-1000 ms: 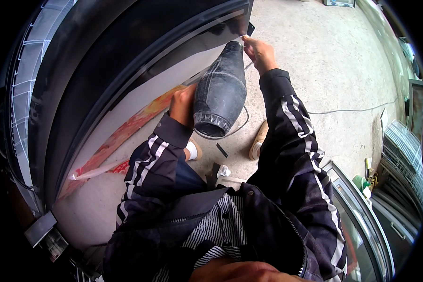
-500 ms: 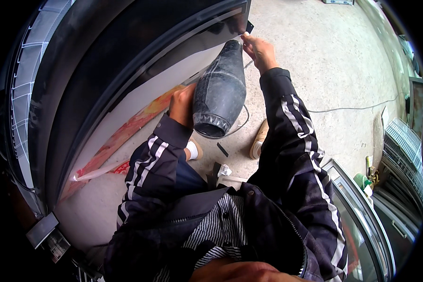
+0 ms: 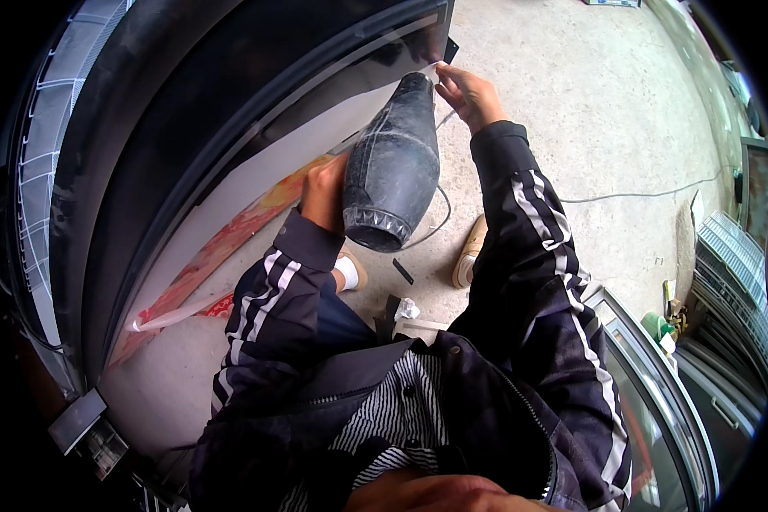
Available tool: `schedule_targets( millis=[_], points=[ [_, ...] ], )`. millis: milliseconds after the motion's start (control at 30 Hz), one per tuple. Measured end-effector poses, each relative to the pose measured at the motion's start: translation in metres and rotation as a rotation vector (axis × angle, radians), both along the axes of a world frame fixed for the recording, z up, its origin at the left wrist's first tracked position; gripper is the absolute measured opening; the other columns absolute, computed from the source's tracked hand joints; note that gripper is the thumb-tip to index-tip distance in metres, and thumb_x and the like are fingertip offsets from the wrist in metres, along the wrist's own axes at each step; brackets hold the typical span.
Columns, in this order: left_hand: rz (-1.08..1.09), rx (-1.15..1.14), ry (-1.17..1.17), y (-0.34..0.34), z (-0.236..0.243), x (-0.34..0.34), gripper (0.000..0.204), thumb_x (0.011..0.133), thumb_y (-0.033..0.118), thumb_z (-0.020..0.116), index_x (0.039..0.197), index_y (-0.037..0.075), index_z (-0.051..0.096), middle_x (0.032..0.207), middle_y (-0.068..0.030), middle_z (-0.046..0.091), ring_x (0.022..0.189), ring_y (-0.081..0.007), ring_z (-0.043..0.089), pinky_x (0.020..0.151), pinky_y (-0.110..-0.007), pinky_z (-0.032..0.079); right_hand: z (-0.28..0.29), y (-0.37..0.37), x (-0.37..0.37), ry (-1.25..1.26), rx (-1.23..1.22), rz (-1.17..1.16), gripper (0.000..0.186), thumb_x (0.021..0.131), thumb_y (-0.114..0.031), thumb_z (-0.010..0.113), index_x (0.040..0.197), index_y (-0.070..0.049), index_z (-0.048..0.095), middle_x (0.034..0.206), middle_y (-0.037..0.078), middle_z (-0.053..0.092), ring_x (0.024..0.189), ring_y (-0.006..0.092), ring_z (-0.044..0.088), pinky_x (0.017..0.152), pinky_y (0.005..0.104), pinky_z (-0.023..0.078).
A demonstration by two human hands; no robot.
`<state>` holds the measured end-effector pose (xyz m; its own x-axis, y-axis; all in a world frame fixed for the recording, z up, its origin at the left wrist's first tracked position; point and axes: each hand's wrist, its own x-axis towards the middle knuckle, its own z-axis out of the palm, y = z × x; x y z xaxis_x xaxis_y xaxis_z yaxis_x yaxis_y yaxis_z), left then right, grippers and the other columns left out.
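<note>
- Dark grey, scuffed, hard-looking casing: the blower [image 3: 392, 162] sits against my left hand [image 3: 322, 188], on its right side. My fingers are curled and closed on it; the handle itself is hidden behind the body.
- The narrow nozzle end points away from me and stops just beside the fingertips of my right hand [image 3: 469, 92].
- Right grip: narrow, thumb and forefinger pinched on the far corner of a pale sheet [image 3: 256, 177].
- Compared with half a second ago, the blower has shifted slightly left, and my left hand with it. My right fingertips have also moved slightly left; the pinch is unchanged.
- Blower form: bottle-shaped, swelling at the middle, with a seam across it and a toothed ring round the dark rear opening.
- The sheet is thin, smooth and flexible, lying along a glossy black panel [image 3: 188, 111] with a bowed outline in this view.
- Below the sheet: a red and yellow patterned strip [image 3: 239, 224].
- A thin grey cord [image 3: 446, 213] loops beside the blower.
- Farther out: rough, speckled concrete floor [image 3: 572, 102], and pale wire racks [image 3: 732, 247] stacked at the right.
</note>
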<state>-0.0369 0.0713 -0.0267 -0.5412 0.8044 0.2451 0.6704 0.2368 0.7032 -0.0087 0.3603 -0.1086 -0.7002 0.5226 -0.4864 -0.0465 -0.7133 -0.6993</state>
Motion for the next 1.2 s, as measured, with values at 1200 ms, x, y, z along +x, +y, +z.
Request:
schedule_targets(
  millis=[1200],
  points=[
    [0.003,0.025,0.064,-0.001,0.003,0.0,0.027,0.074,0.002,0.065,0.101,0.002,0.063,0.084,-0.0234,0.064,0.083,-0.0426,0.064,0.067,-0.042,0.052,0.003,-0.008,-0.005,-0.037,0.016,0.011,0.017,0.079,-0.001,0.073,0.093,0.004,0.065,0.092,0.01,0.065,0.085,0.0177,0.064,0.082,0.0316,0.057]
  ],
)
